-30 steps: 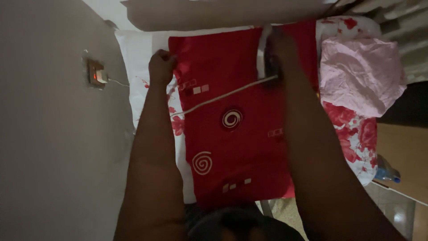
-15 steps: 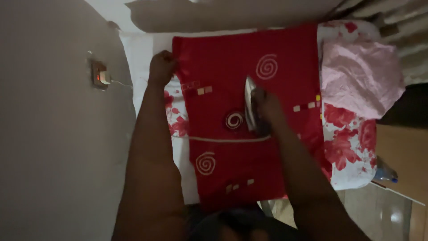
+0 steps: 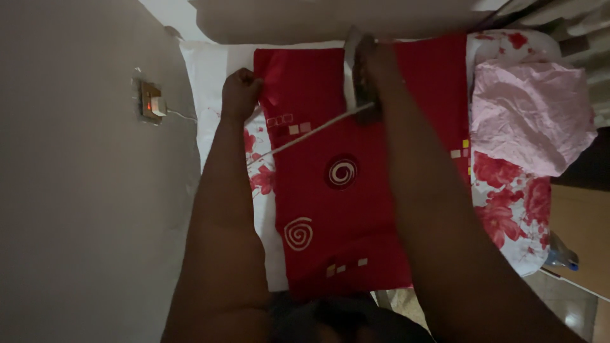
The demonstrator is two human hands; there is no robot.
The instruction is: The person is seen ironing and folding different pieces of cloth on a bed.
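A red cloth (image 3: 343, 209) with white spirals and small squares lies flat on a white sheet with red flowers (image 3: 508, 203). My left hand (image 3: 240, 94) pinches the cloth's far left edge. My right hand (image 3: 372, 70) grips the handle of an iron (image 3: 351, 76), which rests on the far end of the cloth. The iron's white cord (image 3: 305, 135) runs diagonally left across the cloth, under my left arm.
A wall socket (image 3: 151, 103) with a plug and a red light sits on the grey wall at left. A crumpled pink garment (image 3: 530, 114) lies at the right. A plastic bottle (image 3: 562, 254) stands on the floor at lower right.
My right hand has pushed the iron from the middle of the cloth back out to its far end. The cord has swung diagonal. My left hand keeps its hold.
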